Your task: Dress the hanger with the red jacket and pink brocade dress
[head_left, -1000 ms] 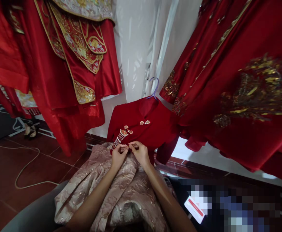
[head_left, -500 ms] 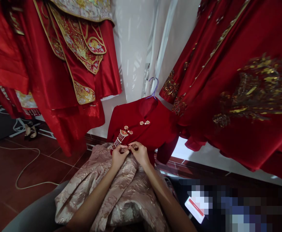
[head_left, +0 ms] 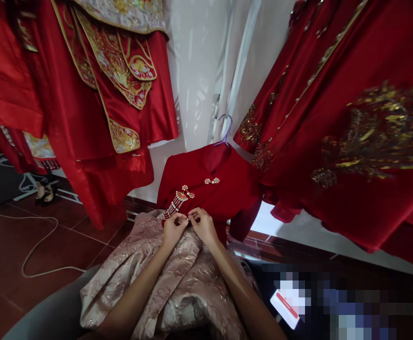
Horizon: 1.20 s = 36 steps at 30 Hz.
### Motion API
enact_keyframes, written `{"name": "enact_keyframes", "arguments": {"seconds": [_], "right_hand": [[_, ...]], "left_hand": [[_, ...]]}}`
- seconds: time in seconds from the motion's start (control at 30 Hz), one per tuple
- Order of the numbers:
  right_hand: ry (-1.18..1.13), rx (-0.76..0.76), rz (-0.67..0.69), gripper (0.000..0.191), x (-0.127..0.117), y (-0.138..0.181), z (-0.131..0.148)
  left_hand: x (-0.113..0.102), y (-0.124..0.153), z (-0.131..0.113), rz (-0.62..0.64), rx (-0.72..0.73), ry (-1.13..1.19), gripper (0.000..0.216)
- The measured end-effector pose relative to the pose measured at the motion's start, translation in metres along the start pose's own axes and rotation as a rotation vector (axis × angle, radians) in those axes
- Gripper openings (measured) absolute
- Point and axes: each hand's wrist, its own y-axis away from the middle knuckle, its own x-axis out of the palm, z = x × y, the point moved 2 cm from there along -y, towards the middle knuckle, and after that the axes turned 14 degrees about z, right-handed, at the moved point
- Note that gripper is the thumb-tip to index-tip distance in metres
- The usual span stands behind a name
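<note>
On the left, beside the beaded tassel (head_left: 176,203), which could snag if a fingertip strays, our left hand (head_left: 173,230) pinches the red top (head_left: 215,198) low, above the pink skirt (head_left: 180,269); our right hand (head_left: 205,227), fingertips nearly closed, pinches it too, exactly where we can't tell; uneven pulling could strain it.

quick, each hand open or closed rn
Left hand: closed in a pinch at the red top; what it holds can't be told.
Right hand: likewise pinched closed; held item unclear.
</note>
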Motion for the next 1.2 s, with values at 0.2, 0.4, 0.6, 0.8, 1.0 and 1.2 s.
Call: {"name": "enact_keyframes", "arguments": {"seconds": [0.2, 0.4, 0.6, 0.8, 1.0, 1.2], "right_hand": [[0.109, 0.014, 0.047, 0.034, 0.000, 0.002, -0.001], [0.130, 0.040, -0.116, 0.023, -0.016, -0.002, -0.001], [0.031, 0.073, -0.058, 0.020, -0.003, -0.003, -0.011], [-0.065, 0.071, 0.044, 0.016, 0.006, -0.005, -0.020], [-0.095, 0.069, 0.033, 0.016, 0.004, -0.006, -0.023], [-0.094, 0.078, 0.031, 0.016, 0.004, -0.006, -0.023]], "left_hand": [[0.004, 0.004, -0.005, -0.060, 0.096, -0.122, 0.022], [-0.004, 0.007, -0.021, -0.185, 0.136, -0.299, 0.014], [0.000, 0.007, -0.015, -0.035, 0.114, -0.431, 0.015], [0.000, 0.005, -0.007, -0.005, 0.125, -0.354, 0.011], [0.001, 0.005, -0.007, 0.000, 0.107, -0.314, 0.013], [0.004, 0.005, -0.002, 0.029, 0.078, -0.244, 0.016]]}}
